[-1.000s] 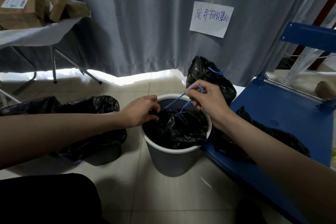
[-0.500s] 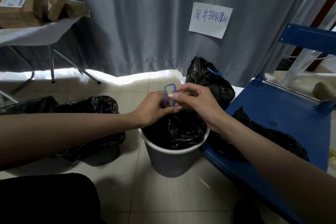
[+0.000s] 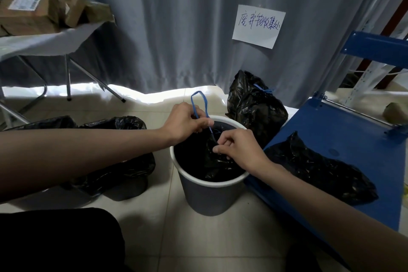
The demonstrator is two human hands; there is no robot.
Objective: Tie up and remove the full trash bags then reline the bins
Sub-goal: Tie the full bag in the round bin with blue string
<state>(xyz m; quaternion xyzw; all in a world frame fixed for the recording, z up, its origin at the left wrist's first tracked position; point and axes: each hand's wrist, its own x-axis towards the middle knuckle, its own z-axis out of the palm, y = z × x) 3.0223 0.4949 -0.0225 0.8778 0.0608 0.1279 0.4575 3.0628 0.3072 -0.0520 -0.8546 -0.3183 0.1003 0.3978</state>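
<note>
While both hands worked over the bin point(image 3: 209, 192), the left hand point(image 3: 184, 125) kept its grip pinched on the blue drawstring point(image 3: 199, 104), thumb and fingers closed on the two strands just below the loop. The right hand point(image 3: 239, 151) was curled too, its fingertips pinching the gathered neck of the black bag point(image 3: 217, 161) where the string's lower end ran into the plastic. That bag sat inside the bin, on the tiled floor point(image 3: 231, 238) between the two forearms.

The string stood nearly upright, its closed loop pointing up and slightly away from the person, its long axis running from the loop down and to the right into the bag's neck.

Half a second before, both hands had met at the loop above the bin; since then the right hand had dropped to the bag's neck, and the left had stayed up with the loop, now rising clear above its knuckles.

A tied bag point(image 3: 254, 106) stood behind the bin, a flat bag point(image 3: 320, 168) lay on the blue cart point(image 3: 353, 130), and further black bags point(image 3: 123, 161) lay to the left. Boxes point(image 3: 28, 12) sat on the desk point(image 3: 44, 42) by the curtain point(image 3: 176, 17), which carried a paper sign point(image 3: 258, 25).
</note>
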